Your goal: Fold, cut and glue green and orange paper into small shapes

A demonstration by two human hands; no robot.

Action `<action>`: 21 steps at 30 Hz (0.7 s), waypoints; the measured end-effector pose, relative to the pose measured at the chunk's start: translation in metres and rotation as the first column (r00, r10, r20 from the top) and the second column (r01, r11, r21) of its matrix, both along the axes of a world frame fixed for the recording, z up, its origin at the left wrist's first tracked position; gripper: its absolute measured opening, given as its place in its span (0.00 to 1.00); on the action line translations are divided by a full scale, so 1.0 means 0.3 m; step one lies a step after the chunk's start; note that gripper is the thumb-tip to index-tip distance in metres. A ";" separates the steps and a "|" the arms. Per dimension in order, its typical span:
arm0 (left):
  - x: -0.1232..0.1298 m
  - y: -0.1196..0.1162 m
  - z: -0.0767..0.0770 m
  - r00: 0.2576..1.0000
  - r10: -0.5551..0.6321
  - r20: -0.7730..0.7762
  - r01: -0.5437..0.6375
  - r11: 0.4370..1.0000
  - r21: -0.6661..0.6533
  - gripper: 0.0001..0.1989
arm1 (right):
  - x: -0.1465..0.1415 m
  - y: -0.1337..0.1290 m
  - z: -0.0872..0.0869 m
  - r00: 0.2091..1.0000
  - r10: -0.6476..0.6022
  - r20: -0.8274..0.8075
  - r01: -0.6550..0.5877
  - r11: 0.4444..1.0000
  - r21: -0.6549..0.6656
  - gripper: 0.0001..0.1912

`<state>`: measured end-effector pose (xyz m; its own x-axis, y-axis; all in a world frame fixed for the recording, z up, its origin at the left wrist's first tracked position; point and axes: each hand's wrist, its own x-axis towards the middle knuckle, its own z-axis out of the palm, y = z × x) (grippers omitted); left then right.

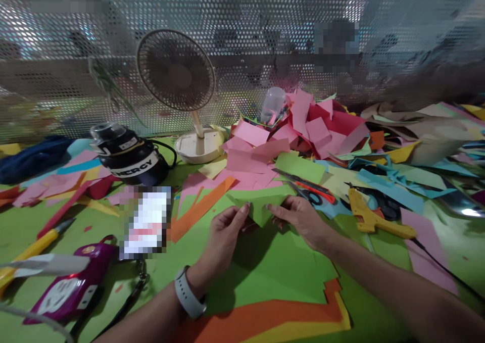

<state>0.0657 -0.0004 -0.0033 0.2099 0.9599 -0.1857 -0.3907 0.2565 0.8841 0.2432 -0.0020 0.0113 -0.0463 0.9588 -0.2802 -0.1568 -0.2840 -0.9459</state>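
Green desk [462, 249] | small green paper [259, 210] between left hand [223, 232] and right hand [302, 217], each grip pinched on it | long axis left-right, tip near | neither hand nearer

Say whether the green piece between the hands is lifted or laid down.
Lifted: the left hand and right hand pinch the green piece, with shadow on the green sheet below.

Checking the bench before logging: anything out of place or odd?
Yes: beyond the left hand and right hand, a translucent cup leans in the heap of pink paper, tilted rather than upright.
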 end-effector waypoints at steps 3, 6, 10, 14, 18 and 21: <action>-0.003 0.004 -0.002 0.998 0.012 -0.057 -0.011 1.000 0.029 0.19 | -0.003 -0.002 0.011 1.000 0.001 -0.007 -0.001 1.000 -0.027 0.21; -0.003 0.005 -0.001 0.994 0.014 -0.105 -0.010 0.999 0.044 0.20 | -0.005 -0.006 0.016 1.000 -0.004 -0.005 0.004 0.999 -0.039 0.21; 0.000 0.001 0.007 0.997 -0.007 -0.078 0.009 1.000 0.029 0.19 | -0.003 -0.006 0.011 1.000 0.004 -0.007 -0.004 1.000 -0.029 0.21; 0.003 -0.002 0.012 0.998 -0.004 -0.064 0.006 1.000 0.020 0.19 | 0.002 -0.003 0.004 1.000 0.012 0.008 -0.012 1.000 -0.026 0.22; 0.003 0.000 0.010 0.995 0.026 -0.100 -0.022 0.999 0.042 0.20 | 0.003 -0.002 0.006 1.000 0.015 0.024 -0.014 0.999 -0.036 0.23; 0.000 0.001 0.009 0.989 0.029 -0.144 -0.021 0.998 0.055 0.21 | 0.003 -0.002 0.010 0.999 0.020 0.029 -0.019 0.999 -0.041 0.23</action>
<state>0.0656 0.0000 -0.0006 0.1606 0.9738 -0.1609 -0.2637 0.1994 0.9438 0.2442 -0.0026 0.0142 -0.0560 0.9455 -0.3208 -0.1237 -0.3253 -0.9375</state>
